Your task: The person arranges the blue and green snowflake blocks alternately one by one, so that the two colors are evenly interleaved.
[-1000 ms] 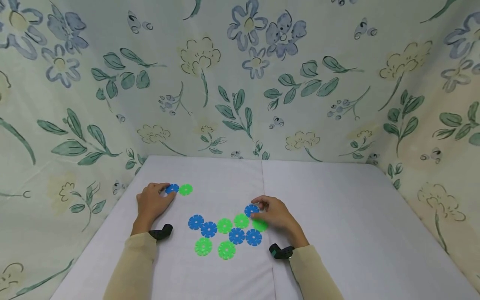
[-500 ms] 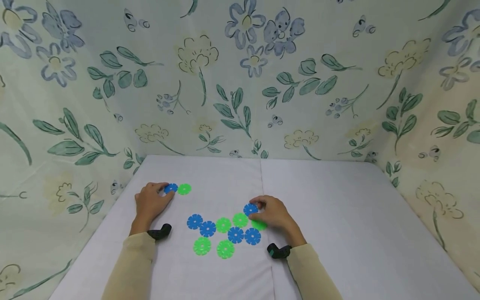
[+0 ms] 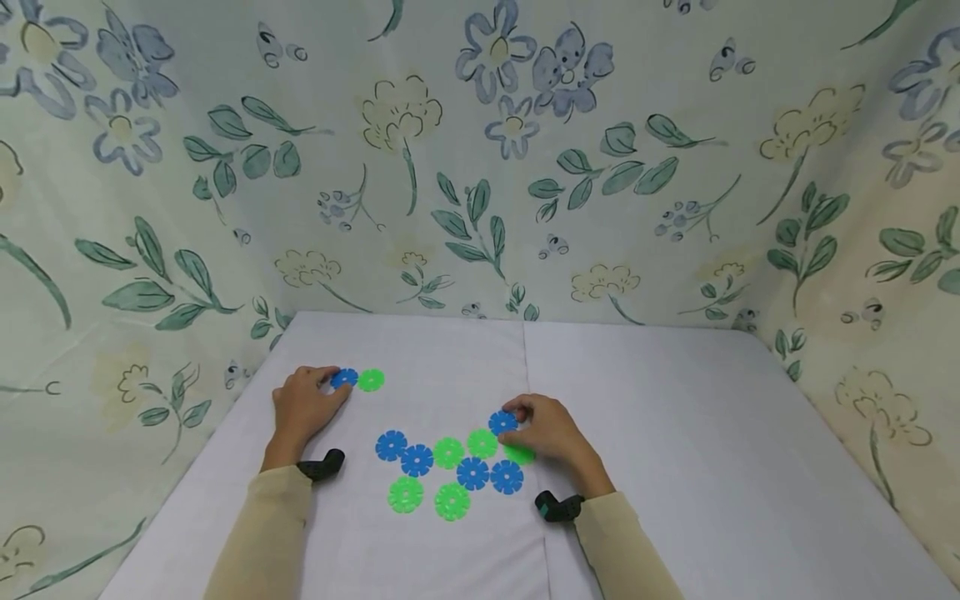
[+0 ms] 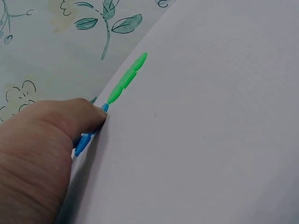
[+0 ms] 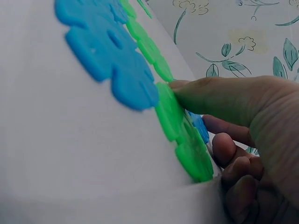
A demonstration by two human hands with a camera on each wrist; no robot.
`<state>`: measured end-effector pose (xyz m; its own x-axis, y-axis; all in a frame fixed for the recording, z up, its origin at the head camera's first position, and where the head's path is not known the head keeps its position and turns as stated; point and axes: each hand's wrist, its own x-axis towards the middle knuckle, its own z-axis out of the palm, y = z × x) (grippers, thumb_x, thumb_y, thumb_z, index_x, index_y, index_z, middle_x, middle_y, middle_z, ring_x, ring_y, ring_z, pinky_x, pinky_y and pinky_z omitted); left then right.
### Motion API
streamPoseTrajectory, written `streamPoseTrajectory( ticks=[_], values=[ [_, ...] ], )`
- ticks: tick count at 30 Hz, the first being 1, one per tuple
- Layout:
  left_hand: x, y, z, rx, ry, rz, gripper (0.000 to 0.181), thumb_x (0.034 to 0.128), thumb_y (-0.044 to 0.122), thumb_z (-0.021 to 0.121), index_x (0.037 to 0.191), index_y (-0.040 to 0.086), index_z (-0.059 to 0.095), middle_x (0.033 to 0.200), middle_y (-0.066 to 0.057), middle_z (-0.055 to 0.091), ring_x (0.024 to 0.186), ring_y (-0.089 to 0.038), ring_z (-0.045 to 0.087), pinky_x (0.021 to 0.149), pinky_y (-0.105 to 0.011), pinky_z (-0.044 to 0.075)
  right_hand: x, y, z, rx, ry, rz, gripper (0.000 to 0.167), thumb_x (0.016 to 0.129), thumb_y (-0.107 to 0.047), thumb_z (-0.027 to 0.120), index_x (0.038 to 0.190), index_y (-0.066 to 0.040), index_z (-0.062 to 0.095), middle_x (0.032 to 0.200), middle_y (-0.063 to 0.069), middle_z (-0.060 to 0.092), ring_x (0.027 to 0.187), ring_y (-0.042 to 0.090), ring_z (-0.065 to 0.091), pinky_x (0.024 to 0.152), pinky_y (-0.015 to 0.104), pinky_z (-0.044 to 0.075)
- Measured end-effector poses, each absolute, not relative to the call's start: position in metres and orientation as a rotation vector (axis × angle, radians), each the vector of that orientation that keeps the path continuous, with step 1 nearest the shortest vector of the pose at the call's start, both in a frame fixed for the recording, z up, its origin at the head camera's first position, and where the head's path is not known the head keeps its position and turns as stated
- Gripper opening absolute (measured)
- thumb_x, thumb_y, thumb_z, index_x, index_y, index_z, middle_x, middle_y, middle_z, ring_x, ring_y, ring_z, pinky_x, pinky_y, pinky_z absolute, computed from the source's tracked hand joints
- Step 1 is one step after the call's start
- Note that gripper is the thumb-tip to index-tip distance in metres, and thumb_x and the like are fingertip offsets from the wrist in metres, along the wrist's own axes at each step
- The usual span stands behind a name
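Lower centre: loose green disc (image 3: 452, 502), flat on worktop (image 3: 637, 400). Right of centre: right hand (image 3: 553, 429), fingers narrowed round edges of blue disc (image 3: 502, 422). Farther, left of frame: left hand (image 3: 306, 404), fingers holding second blue disc (image 3: 344, 378), just beside outer green disc (image 3: 371, 380). Step seems to be gripping or placing discs; next move likely calls for steady edge pinch, neighbours undisturbed.

on the table (image 3: 675, 433), two discs (image 3: 371, 381) behind and left of the other discs (image 3: 441, 455)
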<state>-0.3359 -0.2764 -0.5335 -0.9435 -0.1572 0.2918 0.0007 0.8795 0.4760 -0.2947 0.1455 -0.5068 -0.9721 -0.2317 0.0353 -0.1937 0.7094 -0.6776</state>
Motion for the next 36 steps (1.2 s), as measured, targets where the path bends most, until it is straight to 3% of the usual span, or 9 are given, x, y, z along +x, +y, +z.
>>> streamPoseTrajectory(
  ticks=[21, 28, 36],
  values=[
    [-0.3352, -0.2755, -0.5307, 0.122, -2.733, -0.704, 0.049, 0.0918, 0.043, 0.067, 0.132, 0.015, 0.065, 0.129, -0.021, 0.060, 0.121, -0.042, 0.052, 0.090, -0.056, 0.032, -0.2916, 0.1439, -0.5037, -0.359, 2.875, -1.110, 0.042, 0.072, -0.031, 0.091, 0.108, -0.020, 0.073, 0.092, -0.005, 0.062, 0.085, 0.014, 0.053, 0.078, 0.034, 0.045],
    [-0.3362, -0.2765, -0.5327, 0.124, -2.739, -0.701, 0.050, 0.0916, 0.043, 0.067, 0.133, 0.015, 0.065, 0.130, -0.021, 0.060, 0.122, -0.042, 0.052, 0.090, -0.057, 0.032, -0.2918, 0.1426, -0.5024, -0.383, 2.906, -1.071, 0.043, 0.072, -0.034, 0.090, 0.109, -0.021, 0.072, 0.100, -0.006, 0.065, 0.093, 0.014, 0.056, 0.090, 0.040, 0.048],
    [-0.3378, -0.2754, -0.5332, 0.138, -2.741, -0.701, 0.051, 0.0910, 0.044, 0.068, 0.133, 0.015, 0.065, 0.131, -0.020, 0.060, 0.122, -0.041, 0.052, 0.091, -0.056, 0.032, -0.2914, 0.1426, -0.5043, -0.429, 2.942, -1.015, 0.043, 0.073, -0.036, 0.089, 0.109, -0.023, 0.071, 0.099, -0.009, 0.065, 0.090, 0.012, 0.055, 0.087, 0.037, 0.048]
  ],
)
